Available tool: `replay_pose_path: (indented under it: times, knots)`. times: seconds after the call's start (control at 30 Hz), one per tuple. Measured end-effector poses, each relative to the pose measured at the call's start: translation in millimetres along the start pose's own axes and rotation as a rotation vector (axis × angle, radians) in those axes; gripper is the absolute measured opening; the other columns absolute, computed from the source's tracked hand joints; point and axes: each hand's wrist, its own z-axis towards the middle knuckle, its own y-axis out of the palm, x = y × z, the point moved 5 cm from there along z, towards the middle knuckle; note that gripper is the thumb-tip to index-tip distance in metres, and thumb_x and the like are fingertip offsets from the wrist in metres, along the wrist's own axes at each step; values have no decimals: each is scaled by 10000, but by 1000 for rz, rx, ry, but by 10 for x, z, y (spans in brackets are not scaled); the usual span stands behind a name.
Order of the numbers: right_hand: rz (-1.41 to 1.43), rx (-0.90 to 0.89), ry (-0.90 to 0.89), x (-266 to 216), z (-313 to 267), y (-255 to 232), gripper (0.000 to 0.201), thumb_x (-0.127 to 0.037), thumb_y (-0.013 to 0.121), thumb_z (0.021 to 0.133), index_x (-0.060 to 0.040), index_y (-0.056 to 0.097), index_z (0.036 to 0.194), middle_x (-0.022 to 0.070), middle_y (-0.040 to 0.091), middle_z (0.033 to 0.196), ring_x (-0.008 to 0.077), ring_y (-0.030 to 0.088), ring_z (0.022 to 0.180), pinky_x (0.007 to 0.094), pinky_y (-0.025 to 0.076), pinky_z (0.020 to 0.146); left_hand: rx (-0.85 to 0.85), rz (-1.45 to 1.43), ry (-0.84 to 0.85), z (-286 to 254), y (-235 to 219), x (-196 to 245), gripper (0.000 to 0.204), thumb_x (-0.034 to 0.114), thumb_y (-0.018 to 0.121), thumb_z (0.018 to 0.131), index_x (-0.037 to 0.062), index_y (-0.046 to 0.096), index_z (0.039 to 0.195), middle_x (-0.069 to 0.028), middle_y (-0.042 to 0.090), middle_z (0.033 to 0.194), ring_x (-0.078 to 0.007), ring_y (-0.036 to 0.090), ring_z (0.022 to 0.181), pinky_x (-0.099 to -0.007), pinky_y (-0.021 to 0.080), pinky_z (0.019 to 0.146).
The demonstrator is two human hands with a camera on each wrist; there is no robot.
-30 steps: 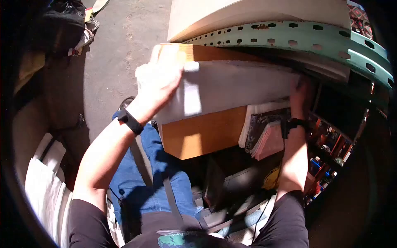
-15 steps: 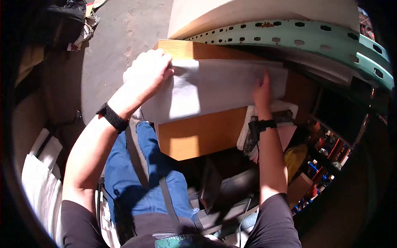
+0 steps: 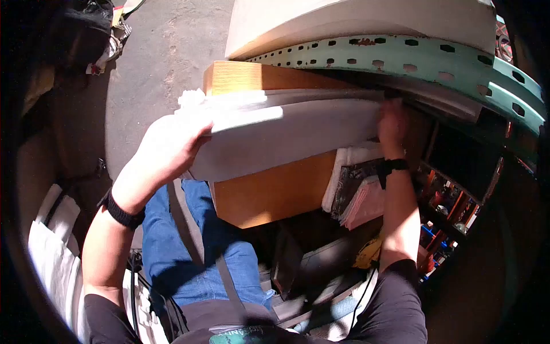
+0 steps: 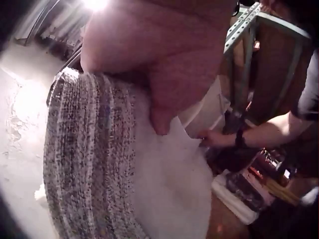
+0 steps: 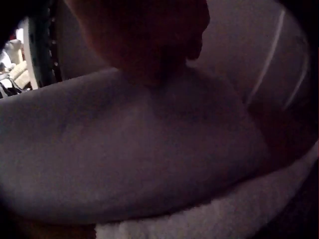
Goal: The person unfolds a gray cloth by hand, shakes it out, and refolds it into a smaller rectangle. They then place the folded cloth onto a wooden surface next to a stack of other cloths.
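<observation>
A pale grey cloth [image 3: 292,135] in several folded layers lies along the top of an orange-brown wooden box [image 3: 275,195]. My left hand [image 3: 172,140] grips its near left end, thumb on the top layer, and the layers part there. In the left wrist view, speckled grey-and-white ribbed fabric [image 4: 89,159] hangs under that hand, beside the smooth pale layer [image 4: 174,189]. At the far right end, my right hand [image 3: 392,126] pinches the cloth's upper edge. The right wrist view is dark, with those fingers against the cloth's top edge.
Folded white, dark-patterned and pink towels [image 3: 364,195] sit at the box's right end. A green perforated metal beam [image 3: 395,60] runs just behind the box, below a large pale panel [image 3: 366,23]. Shelves with small items [image 3: 447,212] stand right. White fabric [image 3: 54,252] hangs left.
My left hand has moved down and toward me, drawing the top layer away from those beneath. My right hand slid left along the cloth, then back to its right end.
</observation>
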Motion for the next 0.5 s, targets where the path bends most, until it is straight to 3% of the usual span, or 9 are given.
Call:
replay_pose_path:
  times: [0.03,0.1,0.13,0.17,0.23,0.3,0.37,0.43,0.5]
  knots:
    - [0,0,-1,-31,27,-138,490,-38,571,864,-142,546,1342,180,496,1398,368,532,1216,430,474,949,0,0,-1,-2,18,-33,275,108,675,814,78,604,1078,-188,661,920,-381,651,863,-444,532,738]
    - [189,148,57,-149,14,-335,518,-43,590,847,-145,522,1350,172,473,1427,365,477,1288,417,436,1011,56,9,-189,-89,88,-273,278,85,665,808,68,610,1080,-185,668,939,-381,646,901,-440,521,768]
    - [191,145,60,-195,31,-238,518,-43,590,847,-145,522,1350,172,473,1427,365,477,1288,417,436,1011,-39,37,-268,-93,244,-474,322,57,635,821,46,583,1138,-182,664,1018,-381,628,984,-459,485,863]
    - [345,135,-52,-335,121,-140,547,-57,602,851,-138,489,1379,169,454,1448,360,455,1313,411,418,1033,-37,42,-265,-90,373,-538,322,57,635,821,46,583,1138,-182,664,1018,-381,628,984,-459,485,863]
    - [498,135,-166,-528,225,63,580,-72,615,855,-132,456,1409,165,435,1468,356,433,1338,405,400,1056,217,171,-61,-18,368,-462,398,29,609,828,28,535,1219,-184,623,1155,-368,582,1101,-474,433,970]
    - [653,154,-74,-605,186,279,491,-167,573,941,-75,464,1411,210,416,1476,383,411,1340,436,368,1096,287,285,-82,53,402,-234,482,40,652,799,38,507,1259,-199,542,1275,-363,507,1211,-464,387,1054]
    - [723,115,19,-639,90,296,508,-170,590,935,-64,456,1414,218,415,1473,387,402,1347,437,356,1104,134,191,-269,221,299,84,528,93,700,782,54,508,1272,-199,543,1277,-368,497,1230,-478,394,1052]
    - [782,87,115,-509,24,354,526,-173,608,930,-53,448,1416,227,414,1469,391,394,1354,437,344,1112,144,166,-213,263,432,102,561,157,740,773,57,512,1276,-188,553,1264,-356,521,1207,-456,423,1037]
    - [964,51,247,-287,-26,460,534,-250,614,937,-29,461,1398,241,443,1440,402,400,1343,449,356,1097,307,61,-267,257,496,-63,540,173,747,786,46,522,1261,-183,565,1236,-354,559,1146,-431,462,986]
